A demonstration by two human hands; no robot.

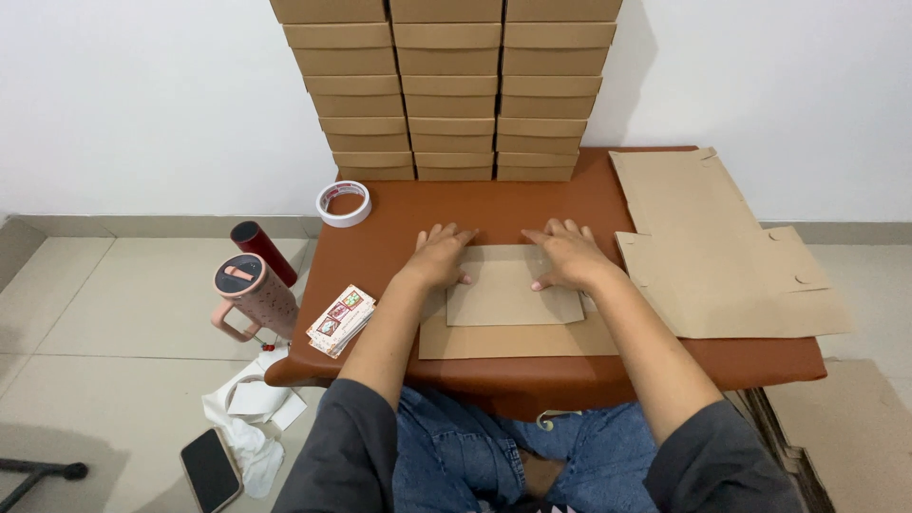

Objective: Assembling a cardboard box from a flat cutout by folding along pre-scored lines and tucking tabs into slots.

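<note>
A flat brown cardboard blank (518, 313) lies on the reddish-brown table (399, 237) in front of me, one panel folded over the rest. My left hand (440, 255) presses flat on the folded panel's far left corner, fingers spread. My right hand (568, 253) presses flat on its far right corner the same way. Neither hand grips anything.
Three tall stacks of folded cardboard boxes (446, 90) stand against the wall at the table's back. Unfolded blanks (717, 247) lie at the right. A tape roll (344, 203) and a card stack (340, 320) sit at the left. On the floor are a pink tumbler (255, 294), a dark red bottle (263, 252) and a phone (211, 469).
</note>
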